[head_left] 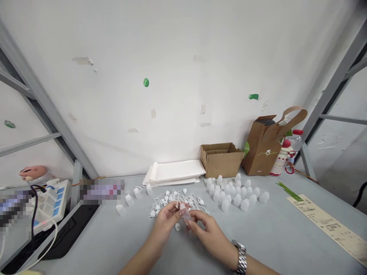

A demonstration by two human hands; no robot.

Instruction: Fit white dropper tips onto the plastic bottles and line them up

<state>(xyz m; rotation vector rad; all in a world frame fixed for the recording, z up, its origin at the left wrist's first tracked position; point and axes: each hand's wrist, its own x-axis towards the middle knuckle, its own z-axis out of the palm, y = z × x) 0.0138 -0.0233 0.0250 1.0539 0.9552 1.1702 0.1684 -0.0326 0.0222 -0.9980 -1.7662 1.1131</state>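
Note:
A small translucent white bottle-shaped piece (186,214) is pinched between my two hands, low over the grey table (106,236). My left hand (165,221) has its fingers closed around the upper end, where a white cap-like part shows. At the lower end, the thumb and fingers of my right hand (208,231) grip the same piece. Just beyond my hands lies a pile of white looped caps (157,206). One loose white cap (177,227) rests beneath my fingers. Several translucent pieces (129,199) stand to the left, some with loops on top.
To the right, many similar translucent pieces (237,199) stand grouped before a cardboard box (222,164). White sheets (177,170) lie against the wall. A brown paper bag (260,149) and a bottle (279,160) stand back right. A power strip (59,202) is far left.

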